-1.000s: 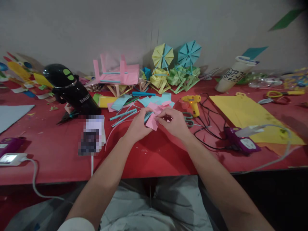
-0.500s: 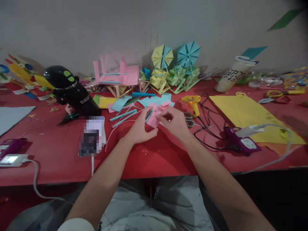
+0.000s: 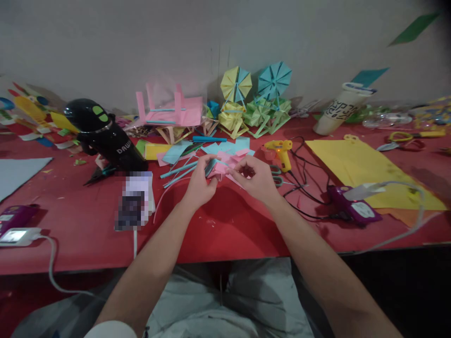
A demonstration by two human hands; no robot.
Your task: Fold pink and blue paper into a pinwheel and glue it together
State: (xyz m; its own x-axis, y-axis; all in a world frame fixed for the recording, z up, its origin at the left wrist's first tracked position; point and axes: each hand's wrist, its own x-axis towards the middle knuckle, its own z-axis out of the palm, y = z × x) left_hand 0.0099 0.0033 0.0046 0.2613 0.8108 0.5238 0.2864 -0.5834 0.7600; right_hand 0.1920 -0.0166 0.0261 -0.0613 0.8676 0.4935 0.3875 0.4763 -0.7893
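Note:
A small folded piece of pink paper [image 3: 221,168] is held up between my two hands, above the middle of the table. My left hand [image 3: 201,184] grips its left side between the thumb and the fingers. At the right side of the same piece, my right hand [image 3: 258,178] has thumb and forefinger pinched together, the other fingers curled in. Behind the hands lie blue paper sheets [image 3: 242,143] and more pink paper. Thin rolled blue paper sticks [image 3: 179,169] rest just left of my left hand. Green-handled scissors [image 3: 276,175] lie partly hidden beside my right hand.
A yellow glue gun [image 3: 282,151] with a black cord stands right of my hands, near a purple power strip [image 3: 355,206]. Yellow sheets [image 3: 369,169] lie farther right. A black tumbler [image 3: 105,134] and a phone [image 3: 134,202] are left. Paper models [image 3: 237,108] line the wall.
My left thumb has moved up and closed against the pink paper; it was apart before. The pink piece has tilted and shifted slightly left. My right hand has barely moved.

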